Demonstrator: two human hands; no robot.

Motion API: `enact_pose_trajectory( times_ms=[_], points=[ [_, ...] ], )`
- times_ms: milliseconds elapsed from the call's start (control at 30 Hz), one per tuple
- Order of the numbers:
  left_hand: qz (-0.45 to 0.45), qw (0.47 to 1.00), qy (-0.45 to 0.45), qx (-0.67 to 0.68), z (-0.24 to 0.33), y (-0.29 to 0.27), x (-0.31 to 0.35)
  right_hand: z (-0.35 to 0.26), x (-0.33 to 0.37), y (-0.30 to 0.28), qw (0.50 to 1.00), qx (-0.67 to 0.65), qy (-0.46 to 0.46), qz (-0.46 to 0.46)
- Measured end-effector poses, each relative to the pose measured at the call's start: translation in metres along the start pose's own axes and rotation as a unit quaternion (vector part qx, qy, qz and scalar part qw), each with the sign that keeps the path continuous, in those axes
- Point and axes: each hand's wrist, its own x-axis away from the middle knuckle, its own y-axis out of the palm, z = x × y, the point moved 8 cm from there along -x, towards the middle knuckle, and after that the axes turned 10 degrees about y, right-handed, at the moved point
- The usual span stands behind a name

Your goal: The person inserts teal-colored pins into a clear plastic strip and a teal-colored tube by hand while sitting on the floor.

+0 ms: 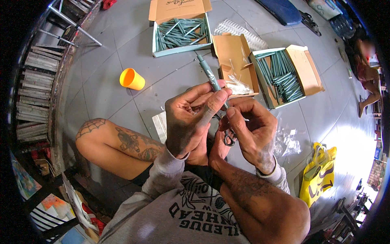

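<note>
Between my two hands is a dark green pen (pixel 209 74) with pale lettering, tilted with its narrow end up and away from me. My left hand (pixel 191 112) is closed round its middle, thumb on top. At the pen's lower end, the thumb and fingers of my right hand (pixel 252 126) pinch together; the tip there is mostly hidden. Scissors with a dark finger loop (pixel 229 140) show just below my right hand; I cannot tell whether the hand holds them. Just beyond my hands, a small open cardboard box (pixel 233 55) contains thin clear plastic pieces.
Two open boxes of green pens, a left box (pixel 183 49) and a right box (pixel 304 86), lie ahead. A yellow cup (pixel 132 79) is on the tiled floor at left. Clear plastic scraps (pixel 287 140) and a yellow bag (pixel 319 175) are at right. Clear packaging (pixel 239 31) lies behind.
</note>
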Motion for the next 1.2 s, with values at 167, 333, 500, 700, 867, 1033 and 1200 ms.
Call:
enact_pose_trajectory(
  times_ms=[167, 333, 500, 700, 867, 1033, 1200],
  points=[
    [0.002, 1.000, -0.003, 0.006, -0.004, -0.003, 0.001, -0.004, 0.000, 0.001, 1.000, 0.022, -0.014, 0.002],
    [-0.001, 0.999, -0.033, -0.026, -0.001, -0.002, -0.001, -0.007, 0.000, 0.001, 0.999, 0.027, -0.018, -0.010],
    [0.002, 1.000, -0.018, -0.018, 0.002, -0.002, -0.003, -0.007, 0.003, 0.000, 0.999, 0.041, 0.008, -0.029],
    [-0.001, 0.999, -0.015, -0.029, 0.002, -0.004, -0.006, -0.003, 0.002, 0.000, 0.998, 0.043, 0.026, -0.025],
    [0.002, 1.000, -0.023, -0.013, 0.002, -0.004, -0.007, -0.004, 0.002, -0.001, 0.999, 0.040, 0.018, -0.026],
    [0.006, 1.000, -0.019, -0.017, 0.004, -0.005, -0.008, -0.001, 0.002, -0.001, 0.999, 0.032, 0.018, -0.040],
    [0.017, 1.000, -0.008, -0.021, 0.005, -0.006, -0.010, 0.000, 0.002, -0.001, 0.998, 0.037, 0.024, -0.036]
  ],
)
